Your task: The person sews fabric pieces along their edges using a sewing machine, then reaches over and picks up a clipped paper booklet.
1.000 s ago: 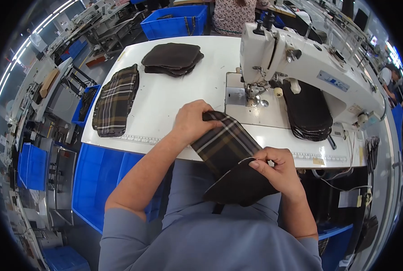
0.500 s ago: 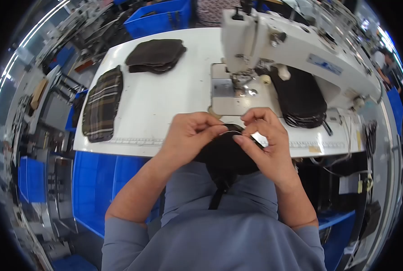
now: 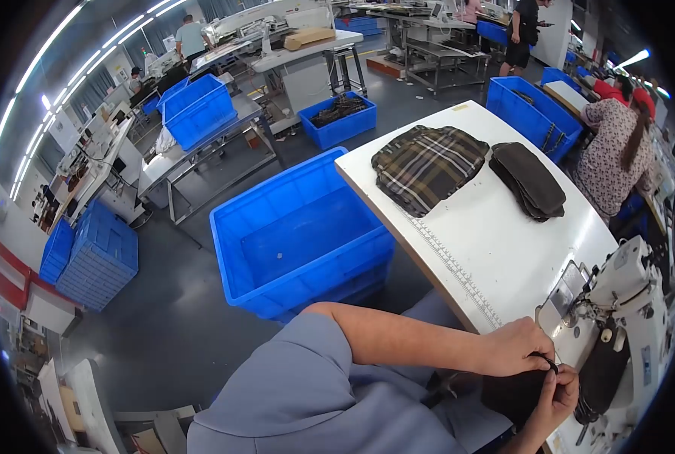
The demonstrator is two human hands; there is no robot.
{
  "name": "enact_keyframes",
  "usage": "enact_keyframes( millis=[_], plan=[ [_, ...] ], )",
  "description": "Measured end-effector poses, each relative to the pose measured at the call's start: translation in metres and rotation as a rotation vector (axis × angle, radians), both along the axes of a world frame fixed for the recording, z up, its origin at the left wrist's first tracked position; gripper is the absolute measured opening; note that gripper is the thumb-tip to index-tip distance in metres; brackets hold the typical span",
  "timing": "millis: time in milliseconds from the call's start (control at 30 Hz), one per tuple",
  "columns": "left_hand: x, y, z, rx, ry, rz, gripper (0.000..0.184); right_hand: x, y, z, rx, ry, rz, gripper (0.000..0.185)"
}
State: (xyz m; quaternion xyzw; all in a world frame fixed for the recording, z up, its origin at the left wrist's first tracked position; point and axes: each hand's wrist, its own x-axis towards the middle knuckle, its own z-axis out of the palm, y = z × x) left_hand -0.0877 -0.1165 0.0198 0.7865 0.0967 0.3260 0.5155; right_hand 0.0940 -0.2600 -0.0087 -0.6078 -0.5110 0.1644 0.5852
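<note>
At the table's near right edge, my left hand (image 3: 515,349) and my right hand (image 3: 559,395) are close together, both pinching the edge of a black fabric piece (image 3: 513,393). The rest of that piece hangs below my left hand, partly hidden by the hand and forearm. Just beyond my hands stands a white sewing machine (image 3: 625,284). Beside my right hand lies a stack of black fabric pieces (image 3: 603,371). Farther up the white table (image 3: 496,250) are a stack of plaid fabric pieces (image 3: 430,168) and a stack of dark brown ones (image 3: 526,181).
A large blue crate (image 3: 277,193) stands on the floor left of the table. A ruler strip (image 3: 458,268) runs along the table edge. Another blue crate (image 3: 339,125) holds dark fabric. A person in a patterned top (image 3: 617,155) sits at the far right.
My view has swung left, so the table and my hands now appear at the right. Both hands still hold the black fabric piece and have come closer together.
</note>
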Motion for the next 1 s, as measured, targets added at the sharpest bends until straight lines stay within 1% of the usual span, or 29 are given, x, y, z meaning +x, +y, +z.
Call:
enact_keyframes(
  millis=[67, 133, 200, 233, 300, 333, 367, 400, 433, 467, 533, 600, 667, 733, 867, 1000],
  plan=[
    [-0.003, 0.0, 0.002, -0.012, 0.015, -0.019, 0.015, -0.005, -0.002, 0.002, 0.03, -0.013, -0.026, 0.017],
    [-0.003, -0.002, 0.003, -0.025, -0.04, 0.014, 0.013, -0.015, -0.003, 0.005, 0.039, -0.031, -0.054, 0.016],
    [-0.007, 0.0, 0.008, -0.039, -0.054, 0.003, 0.015, -0.021, -0.005, 0.011, 0.012, -0.066, -0.101, 0.017],
    [-0.012, 0.002, 0.011, -0.097, 0.041, -0.026, 0.017, -0.024, -0.005, 0.017, 0.004, -0.087, -0.071, 0.017],
    [-0.014, -0.001, 0.019, -0.105, 0.066, -0.004, 0.016, -0.04, -0.004, 0.032, -0.013, -0.052, -0.095, 0.014],
    [-0.021, -0.003, 0.029, -0.154, 0.181, -0.005, 0.016, -0.045, -0.003, 0.036, 0.003, 0.009, -0.075, 0.015],
    [-0.022, -0.005, 0.029, -0.116, 0.171, 0.012, 0.016, -0.046, -0.002, 0.039, 0.026, -0.005, -0.066, 0.017],
    [-0.021, -0.006, 0.022, -0.128, 0.138, 0.008, 0.016, -0.047, -0.001, 0.034, 0.082, 0.038, -0.054, 0.018],
    [-0.022, -0.006, 0.026, -0.142, 0.198, 0.004, 0.017, -0.045, -0.002, 0.037, 0.051, 0.007, -0.042, 0.017],
    [-0.022, -0.004, 0.025, -0.1, 0.209, -0.004, 0.017, -0.045, -0.002, 0.038, 0.01, 0.041, -0.038, 0.017],
    [-0.023, -0.001, 0.021, -0.172, 0.2, -0.043, 0.016, -0.044, -0.001, 0.035, 0.002, 0.048, -0.068, 0.018],
    [-0.023, 0.002, 0.018, -0.165, 0.233, -0.06, 0.017, -0.044, -0.001, 0.034, 0.013, 0.102, -0.007, 0.018],
    [-0.02, 0.002, 0.018, -0.154, 0.269, -0.052, 0.017, -0.043, 0.0, 0.031, 0.03, 0.105, -0.015, 0.018],
    [-0.019, 0.001, 0.018, -0.241, 0.232, -0.067, 0.018, -0.042, 0.001, 0.03, 0.024, 0.141, -0.001, 0.019],
    [-0.018, 0.003, 0.012, -0.241, 0.233, -0.076, 0.02, -0.041, 0.001, 0.028, 0.011, 0.18, 0.002, 0.02],
    [-0.016, 0.004, 0.011, -0.346, 0.226, -0.083, 0.021, -0.04, 0.004, 0.024, 0.02, 0.171, -0.006, 0.019]
  ],
)
